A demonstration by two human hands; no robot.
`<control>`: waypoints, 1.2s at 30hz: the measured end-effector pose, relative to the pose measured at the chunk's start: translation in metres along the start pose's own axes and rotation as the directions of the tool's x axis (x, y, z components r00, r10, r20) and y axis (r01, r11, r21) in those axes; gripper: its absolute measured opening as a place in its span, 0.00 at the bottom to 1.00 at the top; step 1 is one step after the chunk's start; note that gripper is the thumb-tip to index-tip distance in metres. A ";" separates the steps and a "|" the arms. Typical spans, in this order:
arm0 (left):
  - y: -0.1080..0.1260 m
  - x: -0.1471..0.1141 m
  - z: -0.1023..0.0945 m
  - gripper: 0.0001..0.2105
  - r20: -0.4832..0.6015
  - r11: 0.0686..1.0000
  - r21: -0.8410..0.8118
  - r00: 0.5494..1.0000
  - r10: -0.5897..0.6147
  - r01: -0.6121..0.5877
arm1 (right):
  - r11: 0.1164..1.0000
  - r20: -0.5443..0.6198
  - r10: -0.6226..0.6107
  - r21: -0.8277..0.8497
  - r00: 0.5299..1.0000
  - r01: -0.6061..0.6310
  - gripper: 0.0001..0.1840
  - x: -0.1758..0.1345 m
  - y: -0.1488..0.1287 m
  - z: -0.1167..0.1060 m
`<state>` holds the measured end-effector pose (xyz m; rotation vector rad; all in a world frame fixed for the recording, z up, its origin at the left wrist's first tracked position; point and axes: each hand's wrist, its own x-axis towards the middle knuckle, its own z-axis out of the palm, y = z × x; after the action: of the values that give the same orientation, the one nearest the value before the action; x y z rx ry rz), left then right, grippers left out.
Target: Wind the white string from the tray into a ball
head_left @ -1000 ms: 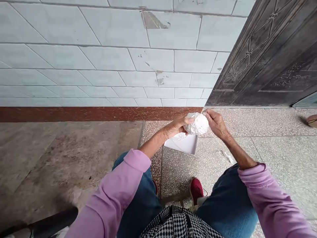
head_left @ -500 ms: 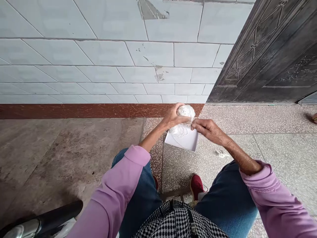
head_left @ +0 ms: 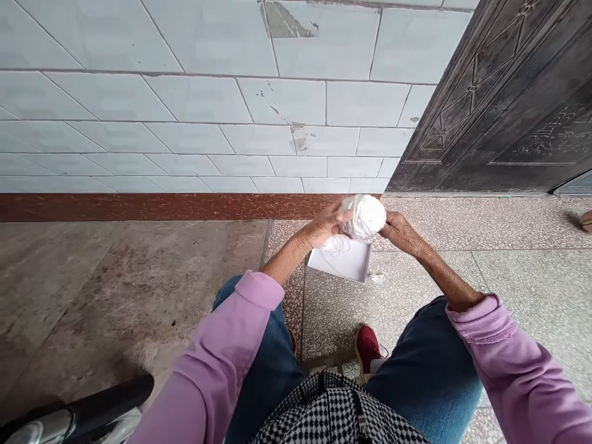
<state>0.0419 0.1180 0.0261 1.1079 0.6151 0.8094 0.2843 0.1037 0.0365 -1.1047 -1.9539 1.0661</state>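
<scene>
A ball of white string is held up in front of the tiled wall, its rounded end turned to the right. My left hand is closed around its left side, thumb on the near face. At the right edge of the ball is my right hand, its fingers bent together and the fingertips partly hidden behind the ball. Below, a shallow white box lid lies on the floor with loose coils of white string in it. A small white tangle rests beside the lid.
A white tiled wall with a brown base strip stands ahead. To the right is a dark metal door. At the lower left lies a black and chrome tube. A person's foot shows at the right edge.
The ball has moved right and turned, showing more of its rounded end. My right hand has gone from its lower right edge to its right side. The small floor tangle has shifted left.
</scene>
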 end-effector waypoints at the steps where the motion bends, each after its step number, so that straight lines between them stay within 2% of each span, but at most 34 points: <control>1: 0.001 0.002 -0.003 0.43 -0.042 0.999 -0.026 0.999 0.035 -0.036 | 1.000 0.042 0.003 -0.027 0.999 -0.002 0.30 -0.001 -0.002 0.003; 4: 0.005 0.009 -0.015 0.40 -0.206 0.990 -0.016 0.970 0.132 -0.138 | 0.999 0.209 -0.007 -0.051 0.978 0.018 0.29 -0.005 -0.013 0.012; 6: 0.007 0.011 -0.021 0.39 -0.327 0.983 0.138 0.931 0.163 -0.123 | 0.999 0.286 -0.029 -0.015 0.958 0.035 0.28 -0.009 -0.022 0.013; 8: 0.008 0.009 -0.022 0.40 -0.371 0.928 0.373 0.913 0.167 -0.019 | 0.999 0.263 -0.048 0.026 0.964 0.042 0.28 -0.010 -0.027 0.010; 10: 0.008 0.003 -0.018 0.42 -0.306 0.839 0.537 0.947 0.099 0.086 | 0.998 0.156 -0.046 0.051 0.987 0.039 0.28 -0.009 -0.027 0.001; 11: 0.007 0.000 -0.014 0.42 -0.238 0.818 0.563 0.971 0.021 0.121 | 0.998 0.094 -0.040 0.058 0.995 0.035 0.29 -0.008 -0.026 -0.004; 13: 0.005 -0.007 -0.007 0.42 -0.062 0.846 0.505 0.985 -0.162 0.171 | 0.997 0.019 -0.021 0.070 1.000 0.020 0.30 -0.005 -0.020 -0.011; 15: 0.003 -0.013 -0.001 0.42 0.094 0.911 0.360 0.964 -0.248 0.200 | 0.995 0.011 0.003 0.097 1.000 -0.004 0.32 -0.003 -0.014 -0.013; 17: 0.003 -0.017 0.003 0.42 0.162 0.963 0.193 0.962 -0.220 0.188 | 0.990 0.012 0.027 0.141 1.000 -0.029 0.33 0.000 -0.009 -0.010; 22: 0.009 -0.017 0.003 0.43 0.141 0.995 -0.088 0.990 -0.030 0.043 | 0.990 -0.002 0.045 0.133 0.999 -0.044 0.34 0.006 -0.004 0.003; 25: 0.014 -0.011 -0.005 0.43 0.006 0.986 -0.149 0.997 0.077 -0.076 | 0.997 0.097 0.032 0.073 0.995 -0.039 0.34 0.005 -0.007 0.011; 28: 0.019 -0.003 -0.022 0.42 -0.235 0.957 -0.195 0.957 0.168 -0.215 | 0.995 0.211 0.031 0.091 0.977 -0.052 0.35 0.001 -0.015 0.018; 30: 0.023 0.001 -0.039 0.41 -0.394 0.924 -0.232 0.898 0.197 -0.304 | 0.988 0.250 0.048 0.133 0.967 -0.084 0.34 -0.002 -0.019 0.019; 32: 0.029 0.002 -0.058 0.38 -0.529 0.888 -0.235 0.818 0.224 -0.395 | 0.975 0.266 0.083 0.176 0.960 -0.134 0.33 -0.003 -0.018 0.014; 36: 0.044 -0.006 -0.104 0.32 -0.692 0.858 -0.114 0.660 0.294 -0.502 | 0.946 0.242 0.166 0.234 0.956 -0.223 0.30 -0.006 -0.004 -0.010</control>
<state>-0.0538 0.1777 0.0325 0.6554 0.8017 1.6760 0.2938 0.1006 0.0442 -1.0893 -1.8264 1.5623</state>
